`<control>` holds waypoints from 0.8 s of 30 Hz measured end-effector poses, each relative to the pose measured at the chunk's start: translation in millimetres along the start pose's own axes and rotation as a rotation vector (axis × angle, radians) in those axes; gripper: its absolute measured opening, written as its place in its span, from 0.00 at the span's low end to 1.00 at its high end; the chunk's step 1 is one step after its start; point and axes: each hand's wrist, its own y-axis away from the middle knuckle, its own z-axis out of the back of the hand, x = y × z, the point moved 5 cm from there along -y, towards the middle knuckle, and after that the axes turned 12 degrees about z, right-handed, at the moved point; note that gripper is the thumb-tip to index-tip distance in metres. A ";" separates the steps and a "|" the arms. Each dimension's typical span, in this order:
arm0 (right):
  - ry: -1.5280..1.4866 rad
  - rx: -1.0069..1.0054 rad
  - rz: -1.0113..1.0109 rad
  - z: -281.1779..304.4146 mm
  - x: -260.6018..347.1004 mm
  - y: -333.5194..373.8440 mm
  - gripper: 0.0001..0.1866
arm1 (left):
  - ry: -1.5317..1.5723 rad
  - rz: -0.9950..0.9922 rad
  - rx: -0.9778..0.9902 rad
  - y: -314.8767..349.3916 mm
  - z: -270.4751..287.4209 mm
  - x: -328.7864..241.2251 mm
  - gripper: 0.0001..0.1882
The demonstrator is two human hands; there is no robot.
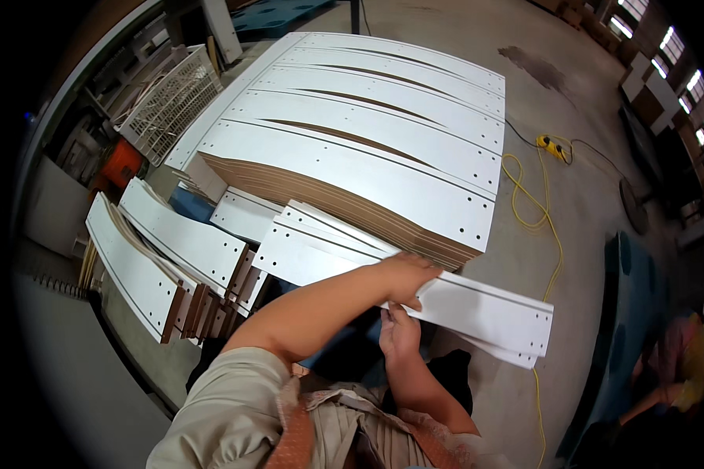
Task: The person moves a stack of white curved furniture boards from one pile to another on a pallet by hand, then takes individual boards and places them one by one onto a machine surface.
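A long white board (485,306), drilled with small holes at its ends and grooved along one edge, lies slantwise in front of me. Across its middle reaches my left hand (405,277), its fingers wrapped over the board. My right hand (400,332) is closed at the near edge, just below the left one, with its fingertips against the board. Other white boards (328,228) show partly from beneath, fanned out at an angle. Behind them rises a big stack of curved-edge white panels (352,164) with brown sides.
More curved white panels (137,266) are stacked at the left. Beyond them stands a white plastic crate (172,102) near an orange object (123,164). A yellow cable (551,227) runs over the floor at right. A person (673,375) is beside a blue pallet (626,313).
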 end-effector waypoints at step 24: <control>0.945 -0.445 0.547 238.1 330.8 -74.3 0.23 | -0.125 0.135 -0.441 78.4 -8.5 73.7 0.34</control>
